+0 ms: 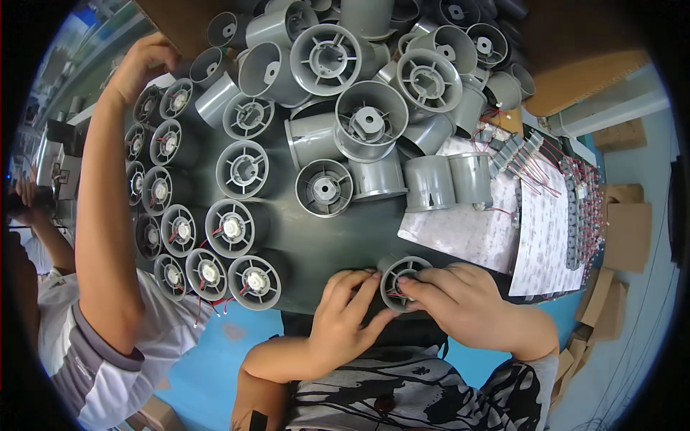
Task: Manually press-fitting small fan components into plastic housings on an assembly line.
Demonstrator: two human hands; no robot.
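Left hand point(343, 310), right hand point(460, 298), one grey housing point(392, 276)!
Both sets of fingers grasping it, red wire point(397, 295) showing inside

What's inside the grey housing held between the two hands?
Inside the housing, some red wire shows toward the lower left. Fingers of the right hand cover much of the middle, so whatever lies beneath them can't be seen.

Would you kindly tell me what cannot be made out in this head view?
Head view, held grey housing: inside partly hidden by the right hand.
Head view, top-centre grey housing: cut off by the upper edge.
Head view, rightmost white sheet: markings too small and blurred.
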